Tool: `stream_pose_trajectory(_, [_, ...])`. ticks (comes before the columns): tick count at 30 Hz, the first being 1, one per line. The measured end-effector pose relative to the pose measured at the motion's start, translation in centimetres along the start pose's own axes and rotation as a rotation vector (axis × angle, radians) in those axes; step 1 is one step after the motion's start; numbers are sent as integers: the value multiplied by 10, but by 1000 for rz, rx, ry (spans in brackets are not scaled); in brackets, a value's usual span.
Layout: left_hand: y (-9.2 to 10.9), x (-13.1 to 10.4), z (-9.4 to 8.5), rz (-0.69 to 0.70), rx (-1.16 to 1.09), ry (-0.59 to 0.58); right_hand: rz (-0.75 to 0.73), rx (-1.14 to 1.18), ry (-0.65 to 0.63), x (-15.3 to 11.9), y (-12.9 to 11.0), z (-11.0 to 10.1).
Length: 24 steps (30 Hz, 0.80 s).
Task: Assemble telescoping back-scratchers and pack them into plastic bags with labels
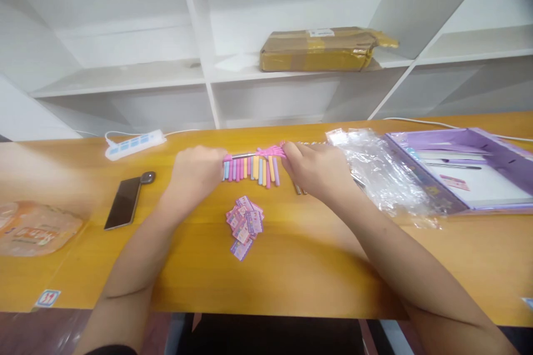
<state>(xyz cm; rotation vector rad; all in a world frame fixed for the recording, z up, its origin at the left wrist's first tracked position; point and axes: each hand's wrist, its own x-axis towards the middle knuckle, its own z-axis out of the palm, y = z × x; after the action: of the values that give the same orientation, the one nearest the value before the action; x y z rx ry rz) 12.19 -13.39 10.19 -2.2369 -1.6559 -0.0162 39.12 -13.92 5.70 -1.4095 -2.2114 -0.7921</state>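
Both my hands are closed on a slim pink stick with a bare silver metal shaft (244, 155) showing between them. My left hand (199, 171) wraps round its left end, where a bit of pink shows. At the other end, my right hand (318, 169) grips a pink ridged part (270, 151). Just below lies a row of pastel sticks (254, 169) in pink, purple, yellow and blue. Nearer to me is a loose pile of small pink and purple printed cards (245, 222). Some metal rods (298, 188) lie partly hidden under my right hand.
On the right are crumpled clear plastic bags (383, 169) and an open purple box (466, 208) holding cards and a dark pen. Left are a phone (123, 202), a small dark case (147, 177), a power strip (135, 145) and an orange packet (39, 230). A taped carton (318, 50) sits on the shelf.
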Motion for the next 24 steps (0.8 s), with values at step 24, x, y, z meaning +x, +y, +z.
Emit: stream_pose_trajectory(24, [-105,13,-6,-258,42,317,586,-143,-51,-6,164,3])
